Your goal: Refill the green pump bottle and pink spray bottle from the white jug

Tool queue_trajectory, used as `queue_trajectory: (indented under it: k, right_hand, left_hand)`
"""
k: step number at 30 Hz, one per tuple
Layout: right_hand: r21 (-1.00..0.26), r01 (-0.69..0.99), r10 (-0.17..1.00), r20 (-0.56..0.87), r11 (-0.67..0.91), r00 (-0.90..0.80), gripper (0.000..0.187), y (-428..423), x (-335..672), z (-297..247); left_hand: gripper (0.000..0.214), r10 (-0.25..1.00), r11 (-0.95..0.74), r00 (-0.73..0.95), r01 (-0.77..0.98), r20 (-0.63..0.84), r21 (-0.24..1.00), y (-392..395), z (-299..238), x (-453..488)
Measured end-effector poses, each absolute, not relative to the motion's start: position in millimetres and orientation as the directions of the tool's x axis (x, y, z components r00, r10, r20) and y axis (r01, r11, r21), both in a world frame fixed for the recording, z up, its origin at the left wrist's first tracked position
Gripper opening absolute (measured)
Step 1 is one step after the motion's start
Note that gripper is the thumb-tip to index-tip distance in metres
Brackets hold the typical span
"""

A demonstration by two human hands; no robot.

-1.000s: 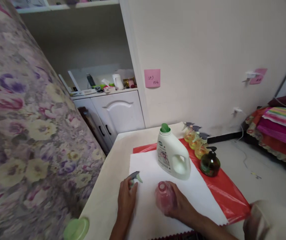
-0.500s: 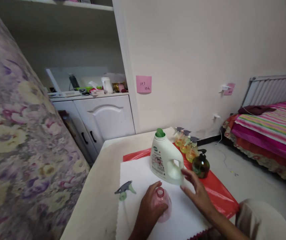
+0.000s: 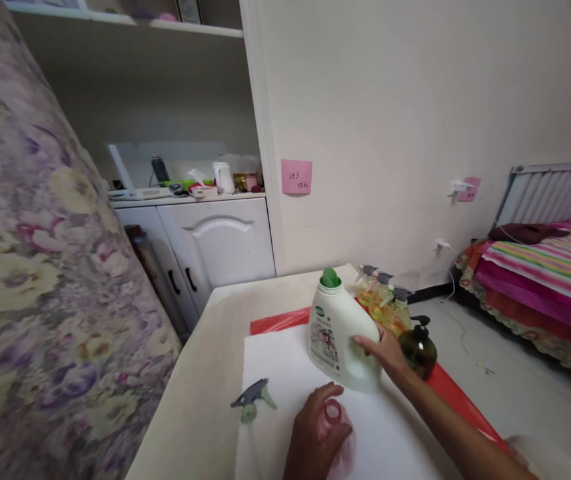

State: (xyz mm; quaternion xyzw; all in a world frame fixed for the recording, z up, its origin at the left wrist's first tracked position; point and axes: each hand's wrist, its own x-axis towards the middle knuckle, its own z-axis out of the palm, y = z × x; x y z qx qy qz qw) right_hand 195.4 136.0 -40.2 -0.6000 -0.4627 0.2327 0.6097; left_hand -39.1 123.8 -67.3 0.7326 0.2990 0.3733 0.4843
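1. A white table (image 3: 235, 293) carries a red sheet (image 3: 280, 321), with a white cloth (image 3: 270, 360) on top.
2. Close behind the right wrist stands a dark pump bottle (image 3: 419, 353), the nearest thing in that hand's way; a row of yellow spray bottles (image 3: 379, 303) runs back from there along the table's right side.
3. A spray head (image 3: 251, 393) lies loose on the cloth, left of the left hand and apart from it.
4. Farther off are a flowered curtain (image 3: 80, 300) to the left, a white cupboard (image 3: 222, 243) behind and a bed (image 3: 555, 267) to the right.
5. A pale jug (image 3: 338, 327) stands upright on the cloth, a green spout (image 3: 330, 277) in its mouth.
6. The right hand (image 3: 388, 350) reaches forward and grips the jug at its handle, thumb toward the camera, most fingers hidden.
7. The left hand (image 3: 318, 433) curls around a pink bottle (image 3: 346, 459) in front of the jug, thumb and forefinger either side of its uncapped neck.
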Motion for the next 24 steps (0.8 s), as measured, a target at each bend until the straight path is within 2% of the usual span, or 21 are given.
queue_trajectory:
  k: [3,11,24]
  right_hand:
    - [-0.961,0.226,0.851,0.251,0.161,0.462,0.046,141,197,-41]
    - [-0.971,0.166,0.857,0.229,0.17,0.462,0.04,149,177,-26]
    - [-0.949,0.289,0.884,0.238,0.124,0.403,0.039,62,188,67]
  left_hand:
    - [0.034,0.781,-0.341,0.577,0.077,0.237,0.937,124,-62,-37]
    - [0.028,0.785,-0.298,0.59,0.095,0.188,0.95,120,-39,-40]
    - [0.021,0.794,-0.277,0.57,0.025,0.214,0.96,111,-36,-51]
